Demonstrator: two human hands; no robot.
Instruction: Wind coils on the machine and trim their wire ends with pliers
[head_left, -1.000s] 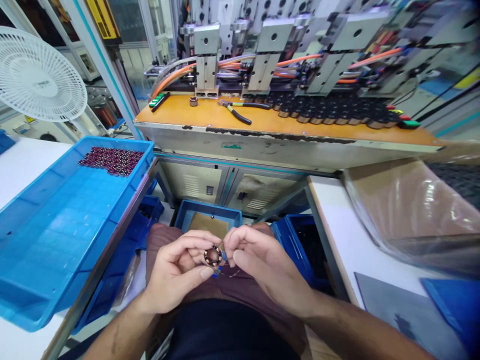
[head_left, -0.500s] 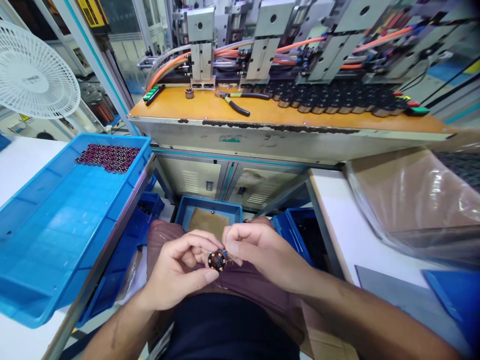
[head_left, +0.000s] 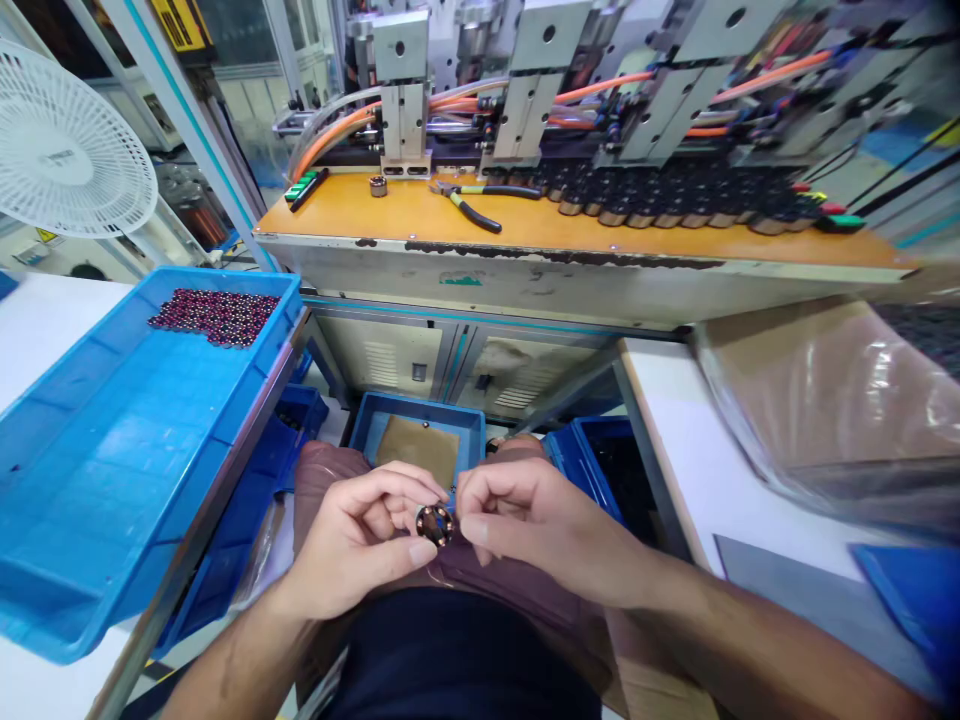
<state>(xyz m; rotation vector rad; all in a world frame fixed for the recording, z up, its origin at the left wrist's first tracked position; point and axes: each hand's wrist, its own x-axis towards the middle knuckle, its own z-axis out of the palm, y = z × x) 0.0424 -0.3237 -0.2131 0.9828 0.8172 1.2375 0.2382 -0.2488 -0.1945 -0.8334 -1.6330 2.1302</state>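
A small round wound coil part (head_left: 434, 524), copper-coloured with dark slots, sits between my two hands above my lap. My left hand (head_left: 360, 545) pinches it with thumb and fingers closed around its rim. My right hand (head_left: 525, 525) is closed too, its fingertips pinched against the part's right side, where a thin wire trails down. A blue tray (head_left: 90, 480) on my left holds a cluster of similar dark red parts (head_left: 215, 315) in its far corner.
An orange-topped machine bench (head_left: 525, 225) stands ahead with pliers (head_left: 472, 205), a lone small part (head_left: 377, 185) and a row of dark cylinders (head_left: 675, 205). A white fan (head_left: 67, 145) stands at far left. Blue bins (head_left: 420, 435) sit on the floor. A plastic-covered box (head_left: 825, 400) lies right.
Both hands have stayed at my lap with the part. My right fingers have shifted from above the part to pinch at its right side, and the view has tilted slightly.
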